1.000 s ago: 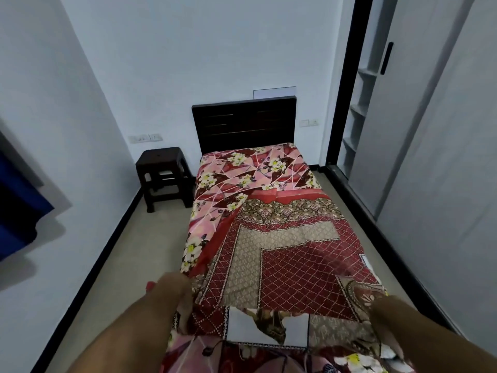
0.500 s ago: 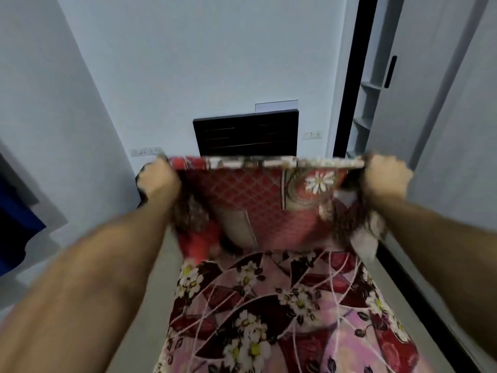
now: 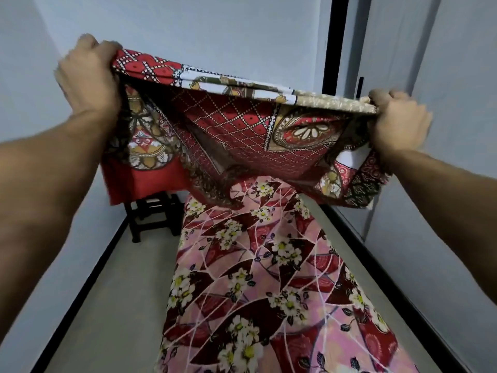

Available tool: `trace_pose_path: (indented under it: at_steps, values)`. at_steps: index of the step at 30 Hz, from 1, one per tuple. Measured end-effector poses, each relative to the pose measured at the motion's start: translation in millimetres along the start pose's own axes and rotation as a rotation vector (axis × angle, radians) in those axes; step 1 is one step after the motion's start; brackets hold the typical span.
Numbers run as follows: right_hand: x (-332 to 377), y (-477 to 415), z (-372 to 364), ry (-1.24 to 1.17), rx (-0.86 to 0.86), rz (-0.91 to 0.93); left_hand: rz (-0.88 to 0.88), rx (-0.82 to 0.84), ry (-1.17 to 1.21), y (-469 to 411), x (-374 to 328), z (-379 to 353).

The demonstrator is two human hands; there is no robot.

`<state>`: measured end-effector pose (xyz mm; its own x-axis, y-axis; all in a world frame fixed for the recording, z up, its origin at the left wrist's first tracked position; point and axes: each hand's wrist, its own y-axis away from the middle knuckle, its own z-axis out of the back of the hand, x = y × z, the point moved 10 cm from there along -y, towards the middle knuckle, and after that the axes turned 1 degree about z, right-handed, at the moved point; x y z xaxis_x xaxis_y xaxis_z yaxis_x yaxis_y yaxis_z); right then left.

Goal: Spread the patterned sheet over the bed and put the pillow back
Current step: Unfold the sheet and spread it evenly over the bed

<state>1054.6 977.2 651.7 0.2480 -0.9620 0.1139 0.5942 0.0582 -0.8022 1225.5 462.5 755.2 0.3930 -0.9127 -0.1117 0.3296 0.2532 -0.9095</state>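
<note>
Left hand (image 3: 88, 74) up high, fingers curled tight round one corner of the sheet (image 3: 242, 125). Its left flap dangles just above the stool (image 3: 153, 214) and could drape or catch there on the way down. The sheet hangs bunched and folded between both fists, over the far part of the bed (image 3: 255, 278). If it's flung out like this, I'd say it lands doubled or skewed, because the folds haven't opened. Right hand (image 3: 400, 122) sits lower, fingers clenched on the other corner, and an uneven pull could drag the cloth toward the door (image 3: 457, 76). Pillow not in view. No readable writing, brand or label anywhere.
</note>
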Motion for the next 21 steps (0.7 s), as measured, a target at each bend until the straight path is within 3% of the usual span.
trace_pose_path:
  at_steps: [3, 11, 14, 17, 21]
  values:
    - [8, 20, 1, 0.036, 0.054, 0.091, -0.224, 0.086, -0.037, 14, 4, 4]
    - [28, 83, -12, 0.194, 0.243, 0.364, -0.53, 0.361, -0.159, 98, 13, 10]
    - [35, 111, -32, 0.306, 0.44, 0.451, -0.519, 0.633, -0.193, 143, 24, -10]
    - [40, 147, -55, 0.397, 0.664, 0.493, -0.357, 0.918, -0.174, 198, 30, -31]
    - [41, 214, -79, 0.446, 0.925, 0.507, -0.438, 1.22, -0.179, 306, 14, -56]
